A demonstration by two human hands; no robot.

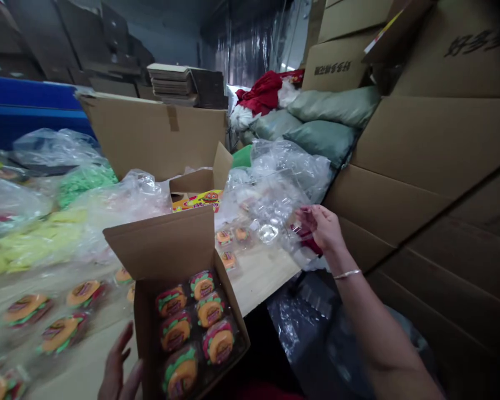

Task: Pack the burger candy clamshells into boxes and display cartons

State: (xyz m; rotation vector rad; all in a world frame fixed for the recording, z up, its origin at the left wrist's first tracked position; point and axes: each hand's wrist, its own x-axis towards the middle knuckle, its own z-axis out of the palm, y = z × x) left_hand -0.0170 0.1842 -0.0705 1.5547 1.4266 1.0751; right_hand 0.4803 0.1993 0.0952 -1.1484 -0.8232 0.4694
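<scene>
An open cardboard box [162,244] stands in front of me with its lid raised. Several burger-shaped pieces [210,310] in clear wrap sit inside it in two columns. My left hand [119,369] is at the box's left side, fingers apart and holding nothing; whether it touches the wall I cannot tell. Out to the right, my right hand [325,226] has its fingers closed on the edge of a clear plastic tray [270,233] with round hollows. Blur and see-through plastic hide the tray's exact outline.
More wrapped burger pieces [60,333] lie on the table [262,275]. Clear bags, one with yellow pieces [45,239], cover the left. Behind are a small printed carton [195,200] and a large cardboard box [150,133]. Stacked cartons [433,150] wall the right side.
</scene>
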